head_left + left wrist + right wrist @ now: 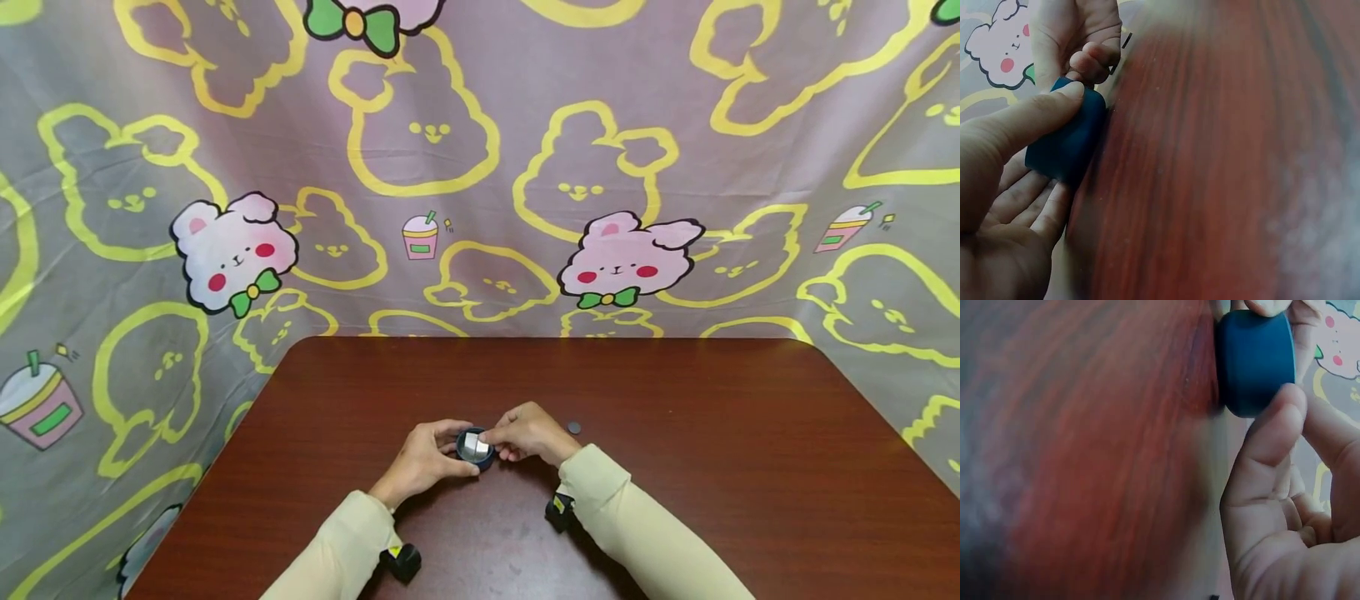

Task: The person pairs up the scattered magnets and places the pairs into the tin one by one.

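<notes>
A small round dark-blue container (pixel 476 463) sits low over the table, its opening facing up. Inside it lie shiny silver-white blocks (pixel 471 446), seen from above. My left hand (pixel 424 457) grips the container from the left, thumb on the near side and fingers round the far side. In the left wrist view the thumb presses on the blue wall (pixel 1069 134). From the right, my right hand (pixel 527 433) reaches over the rim, other fingers curled. Its thumb and index finger pinch at a silver-white block at the opening; the fingers partly hide it.
A small dark grey disc (pixel 573 427) lies on the brown wooden table (pixel 675 425), just beyond the right wrist. Patterned curtains (pixel 480 167) hang behind the table and at both sides. Black wrist cameras (pixel 558 512) hang under the sleeves.
</notes>
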The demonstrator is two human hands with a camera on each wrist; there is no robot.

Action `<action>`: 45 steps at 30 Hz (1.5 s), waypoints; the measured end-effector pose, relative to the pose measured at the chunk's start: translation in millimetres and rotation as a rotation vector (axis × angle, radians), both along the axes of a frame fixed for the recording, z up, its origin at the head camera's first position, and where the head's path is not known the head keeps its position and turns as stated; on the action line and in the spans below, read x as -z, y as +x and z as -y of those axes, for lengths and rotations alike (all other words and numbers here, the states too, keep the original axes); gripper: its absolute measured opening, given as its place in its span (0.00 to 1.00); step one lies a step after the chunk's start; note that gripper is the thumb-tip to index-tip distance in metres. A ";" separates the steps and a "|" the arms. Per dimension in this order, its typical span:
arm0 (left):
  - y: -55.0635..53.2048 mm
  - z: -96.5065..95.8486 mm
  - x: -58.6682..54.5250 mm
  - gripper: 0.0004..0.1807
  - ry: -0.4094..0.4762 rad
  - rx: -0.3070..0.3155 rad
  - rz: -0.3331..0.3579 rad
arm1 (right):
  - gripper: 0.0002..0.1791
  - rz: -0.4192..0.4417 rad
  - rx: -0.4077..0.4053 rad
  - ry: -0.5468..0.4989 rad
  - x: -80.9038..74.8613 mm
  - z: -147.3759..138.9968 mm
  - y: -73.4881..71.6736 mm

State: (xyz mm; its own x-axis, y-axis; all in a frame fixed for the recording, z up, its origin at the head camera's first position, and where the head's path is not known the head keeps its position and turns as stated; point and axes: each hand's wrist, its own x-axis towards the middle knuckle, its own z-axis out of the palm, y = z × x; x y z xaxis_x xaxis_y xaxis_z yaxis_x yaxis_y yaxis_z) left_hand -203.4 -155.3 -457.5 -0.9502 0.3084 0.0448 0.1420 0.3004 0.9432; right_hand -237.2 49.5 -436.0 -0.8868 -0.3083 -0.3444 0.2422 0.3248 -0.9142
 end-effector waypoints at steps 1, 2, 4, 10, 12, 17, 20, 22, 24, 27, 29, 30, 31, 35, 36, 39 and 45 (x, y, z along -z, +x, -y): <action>0.7 -0.5 -1.2 0.35 -0.008 0.005 -0.005 | 0.08 -0.003 -0.001 -0.011 0.7 -1.5 0.0; 1.2 -0.9 -2.2 0.35 -0.017 0.014 -0.014 | 0.08 -0.004 0.000 -0.021 1.6 -3.6 0.0; 0.7 -2.2 -4.3 0.36 -0.057 0.030 -0.032 | 0.08 -0.005 0.004 -0.046 2.5 -8.5 -0.3; -9.8 -6.3 -10.6 0.37 -0.139 0.047 -0.097 | 0.08 -0.043 0.017 -0.070 -1.0 -25.0 -0.9; -12.7 -10.5 -15.2 0.36 -0.140 0.047 -0.105 | 0.09 -0.078 0.001 -0.052 -2.4 -32.0 -1.2; -21.3 -24.4 -25.4 0.33 -0.127 0.072 -0.130 | 0.09 -0.201 -0.041 0.026 -7.0 -50.7 -2.6; -27.0 -33.8 -31.1 0.32 -0.127 0.084 -0.139 | 0.10 -0.264 -0.054 0.065 -9.6 -61.5 -3.9; -30.7 -39.9 -34.3 0.31 -0.126 0.096 -0.141 | 0.10 -0.302 -0.067 0.097 -11.1 -68.2 -4.4; -34.1 -45.9 -36.9 0.31 -0.121 0.115 -0.126 | 0.11 -0.334 -0.076 0.135 -12.0 -73.7 -4.6; -38.9 -54.3 -39.5 0.30 -0.121 0.136 -0.097 | 0.13 -0.366 -0.079 0.173 -13.7 -80.3 -4.6; -41.9 -59.6 -40.8 0.30 -0.123 0.142 -0.074 | 0.13 -0.374 -0.072 0.185 -14.9 -84.2 -4.5; -43.4 -62.1 -40.9 0.30 -0.127 0.142 -0.071 | 0.14 -0.380 -0.067 0.186 -15.5 -86.3 -4.5; -44.7 -64.8 -41.0 0.29 -0.133 0.142 -0.067 | 0.14 -0.385 -0.064 0.185 -16.1 -88.5 -4.5; -49.3 -75.4 -39.5 0.28 -0.169 0.136 -0.074 | 0.14 -0.412 -0.050 0.186 -16.2 -98.0 -5.1; -49.8 -78.1 -38.9 0.28 -0.181 0.133 -0.078 | 0.14 -0.420 -0.044 0.190 -15.6 -100.1 -5.4; -51.4 -86.6 -36.9 0.27 -0.215 0.121 -0.074 | 0.13 -0.459 -0.048 0.210 -12.7 -106.1 -6.8; -53.5 -102.7 -33.7 0.24 -0.265 0.121 -0.080 | 0.13 -0.523 -0.036 0.284 -6.1 -114.3 -9.2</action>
State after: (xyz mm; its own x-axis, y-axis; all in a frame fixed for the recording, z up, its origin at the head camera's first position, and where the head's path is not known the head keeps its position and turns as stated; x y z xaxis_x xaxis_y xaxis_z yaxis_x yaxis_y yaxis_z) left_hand -256.9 -52.6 -423.7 -0.9026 0.4300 0.0213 0.2626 0.5108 0.8186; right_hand -246.4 163.8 -429.9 -0.9515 -0.3014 0.0622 -0.2331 0.5738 -0.7851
